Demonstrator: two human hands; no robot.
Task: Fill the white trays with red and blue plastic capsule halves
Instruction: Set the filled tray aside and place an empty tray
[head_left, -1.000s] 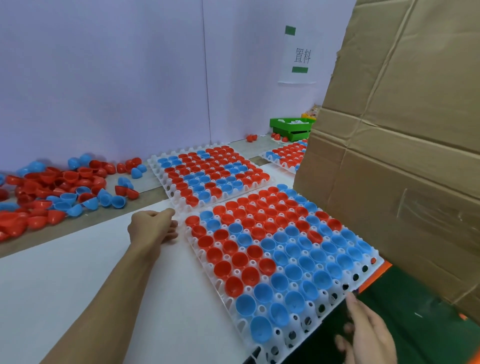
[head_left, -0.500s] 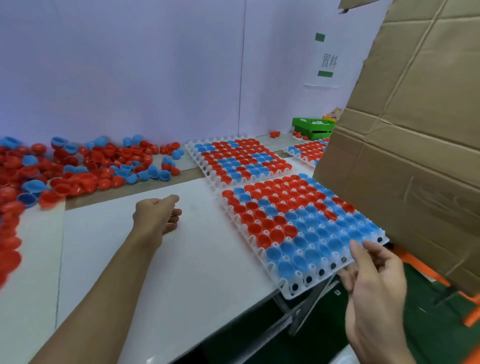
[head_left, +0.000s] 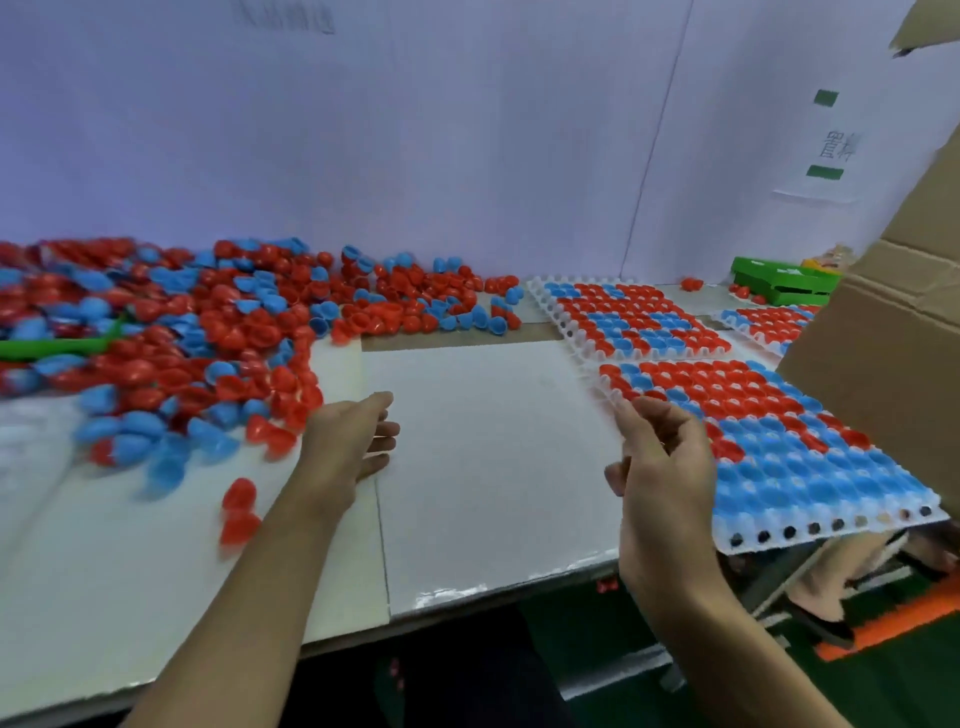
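A white tray (head_left: 831, 526) packed with red and blue capsule halves lies at the right, its near end jutting past the table edge. A second filled tray (head_left: 558, 312) lies behind it, and a third tray (head_left: 727, 318) shows partly at far right. A large pile of loose red and blue halves (head_left: 171, 322) covers the left of the table. My left hand (head_left: 348, 441) rests on the white board, fingers straight, just right of the pile. My right hand (head_left: 662, 462) hovers at the near tray's left edge with loosely bent fingers, holding nothing.
A big cardboard sheet (head_left: 893, 332) leans at the right over the trays. A green box (head_left: 779, 280) sits at the back right. A green stick (head_left: 52, 347) lies in the pile. Two stray red halves (head_left: 239, 506) lie near my left forearm. The white board (head_left: 493, 467) lies between my hands.
The view has swung left, bringing the whole pile in. My right hand let go of the near tray's front corner and rose to its left edge. My left hand stays on the board.
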